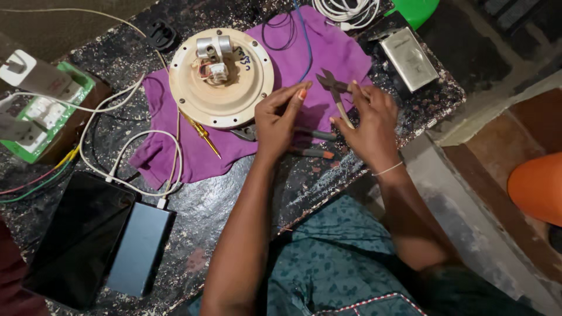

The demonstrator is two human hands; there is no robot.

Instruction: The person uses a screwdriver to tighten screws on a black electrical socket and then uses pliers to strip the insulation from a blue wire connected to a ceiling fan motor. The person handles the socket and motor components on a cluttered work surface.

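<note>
Cutters [335,88] are sitting in my right hand [370,126], fingers wrapping the cream handles, metal tips pointing toward eleven o'clock over the purple cloth [328,52]. My left hand [278,120] is hovering just beside them at nine o'clock, thumb and forefinger pressing together, though I cannot tell what they are pinching. Both forearms are reaching up from six o'clock across the speckled surface [211,205]. A round cream motor housing [221,77] is lying at ten o'clock.
</note>
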